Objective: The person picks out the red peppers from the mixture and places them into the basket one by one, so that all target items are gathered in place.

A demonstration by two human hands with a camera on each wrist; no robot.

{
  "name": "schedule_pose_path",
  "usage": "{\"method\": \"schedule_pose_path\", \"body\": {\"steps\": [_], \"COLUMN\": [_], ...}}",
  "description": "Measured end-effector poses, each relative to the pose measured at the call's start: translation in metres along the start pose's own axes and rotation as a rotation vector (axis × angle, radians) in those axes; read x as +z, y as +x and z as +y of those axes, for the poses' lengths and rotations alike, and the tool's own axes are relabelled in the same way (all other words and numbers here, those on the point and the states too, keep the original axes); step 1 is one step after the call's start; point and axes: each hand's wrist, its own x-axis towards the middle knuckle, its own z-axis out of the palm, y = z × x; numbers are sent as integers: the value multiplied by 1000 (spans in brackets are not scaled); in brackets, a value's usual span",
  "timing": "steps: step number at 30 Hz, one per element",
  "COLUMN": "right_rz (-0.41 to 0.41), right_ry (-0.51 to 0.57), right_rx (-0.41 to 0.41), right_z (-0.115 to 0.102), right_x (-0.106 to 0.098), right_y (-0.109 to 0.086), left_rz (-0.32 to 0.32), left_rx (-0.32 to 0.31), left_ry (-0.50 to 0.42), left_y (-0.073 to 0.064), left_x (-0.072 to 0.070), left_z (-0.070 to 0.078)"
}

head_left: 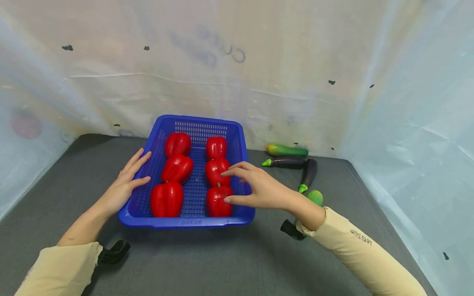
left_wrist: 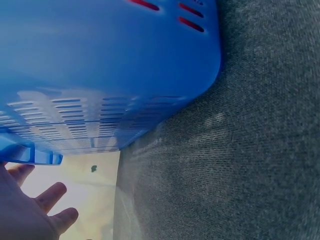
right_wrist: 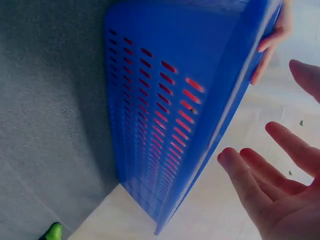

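Note:
A blue slotted plastic basket (head_left: 194,222) stands on the dark grey table, with red bell peppers (head_left: 167,200) lying in two columns inside it. On the basket's left rim rest the fingers of my left hand (head_left: 124,185), spread and fairly straight. My right hand (head_left: 259,187) hovers above the right rim, fingers loosely bent over the nearer peppers of the right column. In the right wrist view, a gap shows between this hand (right_wrist: 280,190) and the basket's rim (right_wrist: 220,125), and nothing lies in its fingers.
Right of the basket lie a green-yellow cucumber-shaped vegetable (head_left: 286,150), two dark eggplants (head_left: 288,162) and a round green item (head_left: 315,197), partly hidden by my right forearm. Whitish plastic sheeting (head_left: 281,102) hangs behind the table and along both sides.

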Motion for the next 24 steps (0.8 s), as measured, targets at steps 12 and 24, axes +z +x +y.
{"method": "schedule_pose_path", "body": {"steps": [12,24], "right_rz": [136,289], "right_ry": [86,34], "right_rx": [28,6], "right_z": [9,24], "right_x": [10,25], "right_y": [-13,-25], "left_rz": [-1,-24], "left_rx": [-7,-5], "left_ry": [41,208], "left_y": [-1,1], "left_x": [-5,-10], "left_z": [-2,-1]}}
